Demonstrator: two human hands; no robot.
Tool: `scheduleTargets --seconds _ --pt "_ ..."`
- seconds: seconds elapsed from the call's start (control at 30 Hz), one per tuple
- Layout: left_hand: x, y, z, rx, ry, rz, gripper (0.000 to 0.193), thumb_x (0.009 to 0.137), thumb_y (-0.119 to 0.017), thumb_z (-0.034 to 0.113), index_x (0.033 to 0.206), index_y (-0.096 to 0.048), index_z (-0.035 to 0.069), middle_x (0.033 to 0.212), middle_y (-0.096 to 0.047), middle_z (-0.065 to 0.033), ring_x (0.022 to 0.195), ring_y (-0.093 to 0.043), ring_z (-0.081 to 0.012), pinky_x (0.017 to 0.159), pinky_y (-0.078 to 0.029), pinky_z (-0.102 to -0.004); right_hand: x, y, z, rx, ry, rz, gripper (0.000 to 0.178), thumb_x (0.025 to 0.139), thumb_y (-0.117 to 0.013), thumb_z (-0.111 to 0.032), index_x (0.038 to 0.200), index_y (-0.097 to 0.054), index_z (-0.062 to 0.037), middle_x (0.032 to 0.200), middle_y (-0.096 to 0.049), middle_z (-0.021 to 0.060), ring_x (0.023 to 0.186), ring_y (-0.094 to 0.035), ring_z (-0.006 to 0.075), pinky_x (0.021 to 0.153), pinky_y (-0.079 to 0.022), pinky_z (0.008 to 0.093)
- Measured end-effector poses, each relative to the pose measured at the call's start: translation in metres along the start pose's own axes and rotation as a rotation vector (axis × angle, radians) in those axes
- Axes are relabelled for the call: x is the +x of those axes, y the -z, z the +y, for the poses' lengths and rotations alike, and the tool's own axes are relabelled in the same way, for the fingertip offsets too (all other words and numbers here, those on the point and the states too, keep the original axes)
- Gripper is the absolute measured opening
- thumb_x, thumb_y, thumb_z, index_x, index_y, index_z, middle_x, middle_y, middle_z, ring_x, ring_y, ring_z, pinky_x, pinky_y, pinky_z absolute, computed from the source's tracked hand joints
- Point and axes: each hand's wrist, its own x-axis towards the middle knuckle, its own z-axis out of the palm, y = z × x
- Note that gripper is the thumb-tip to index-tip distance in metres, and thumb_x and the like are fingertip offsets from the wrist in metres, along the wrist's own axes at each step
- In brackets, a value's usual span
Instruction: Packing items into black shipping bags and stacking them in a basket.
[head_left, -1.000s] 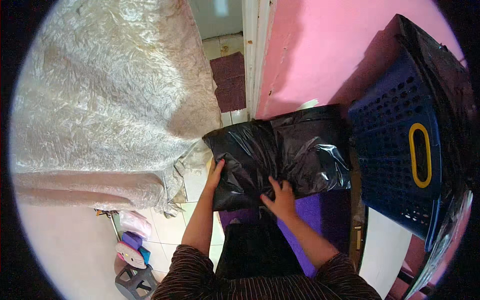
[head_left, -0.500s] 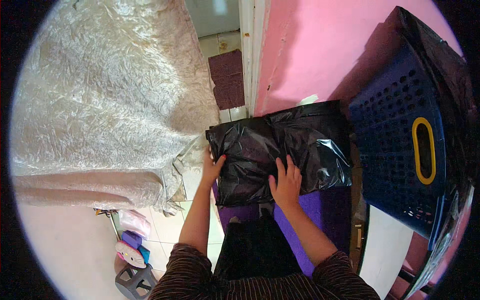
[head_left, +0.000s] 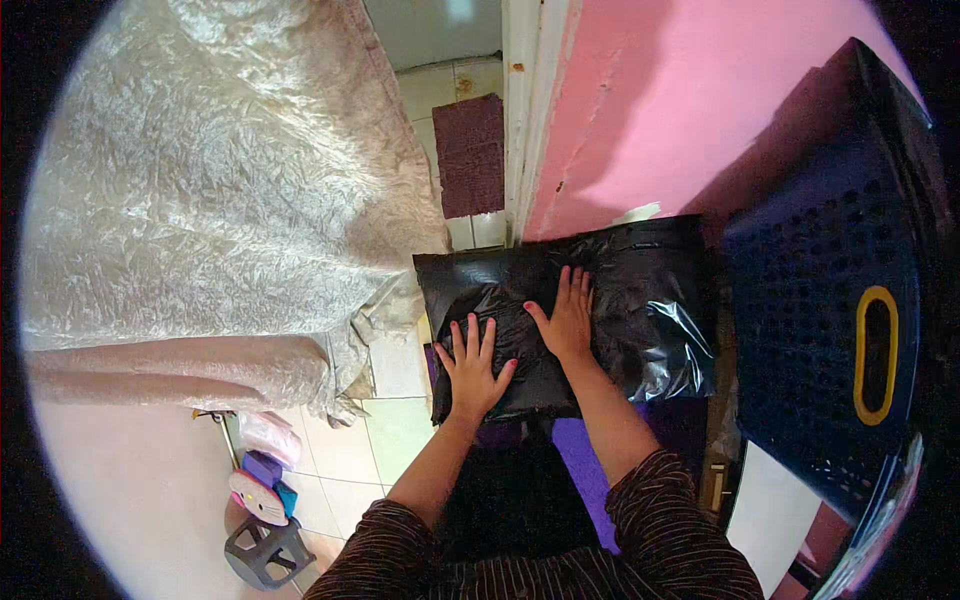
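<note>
A shiny black plastic bag (head_left: 650,310), wide and folded roughly into a rectangle, lies flat in front of me with creases across its surface. My left hand (head_left: 474,372) rests open on its left part, fingers spread. Slightly farther away, my right hand (head_left: 568,318) lies open on the middle of the bag, fingers stretched away from me and thumb out to the left. Neither hand grips the plastic. What lies under the bag is mostly hidden.
A dark blue basket (head_left: 800,300) with a yellow-rimmed handle stands at the right. Pale crushed-velvet fabric (head_left: 230,200) hangs at the left. Beyond the bag are a pink wall (head_left: 640,120) and brown mat (head_left: 470,155). A grey stool (head_left: 268,552) sits lower left; purple cloth (head_left: 590,480) lies below.
My left hand has left the bag's left edge and moved right onto its top, spreading flat. My right hand has slid farther forward. The view has shifted slightly.
</note>
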Motion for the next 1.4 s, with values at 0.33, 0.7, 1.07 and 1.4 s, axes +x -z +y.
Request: scheduleTargets --seconds 0.33,0.7,1.07,1.4 --pt "0.070 -0.005 -0.028 -0.020 0.202 0.090 0.091 0.076 -0.056 0.067 0.149 -0.022 0.024 0.155 -0.011 -0.0171 0.139 -0.012 -0.0467 0.102 -0.013 -0.0714 0.031 0.002 -0.034 -0.056 0.248 -0.078 0.065 0.087 -0.056 -0.045 0.144 -0.035 -0.0216 0.149 -0.026 0.0195 0.138 -0.021 0.0413 0.110 -0.021 0.0558" --pt "0.004 0.025 -0.020 0.060 0.200 -0.055 0.083 0.083 -0.053 0.060 0.150 -0.020 0.022 0.155 -0.009 -0.0186 0.138 -0.011 -0.0507 0.101 -0.015 -0.0717 -0.030 0.045 -0.037 -0.083 0.281 -0.318 0.082 0.079 -0.058 -0.061 0.147 -0.029 -0.0264 0.153 -0.015 0.0202 0.138 -0.014 0.0478 0.105 -0.022 0.0641" --pt "-0.016 0.001 -0.034 -0.295 0.041 -0.039 0.080 0.088 -0.055 0.042 0.148 -0.017 0.006 0.149 -0.012 -0.0334 0.138 -0.016 -0.0470 0.113 -0.012 -0.0514 -0.073 0.047 -0.020 -0.098 0.279 -0.282 0.085 0.075 -0.062 -0.061 0.146 -0.029 -0.0296 0.153 -0.014 0.0189 0.139 -0.013 0.0453 0.108 -0.020 0.0609" --pt "-0.110 0.076 -0.090 -0.523 -0.029 0.122 0.062 0.096 -0.043 0.031 0.145 -0.023 -0.001 0.149 -0.021 -0.0287 0.139 -0.016 -0.0452 0.114 -0.010 -0.0484 -0.300 0.115 0.034 -0.059 -0.208 -0.411 0.071 0.079 -0.067 -0.030 0.141 -0.038 -0.0126 0.145 -0.033 0.0227 0.131 -0.035 0.0411 0.109 -0.029 0.0452"
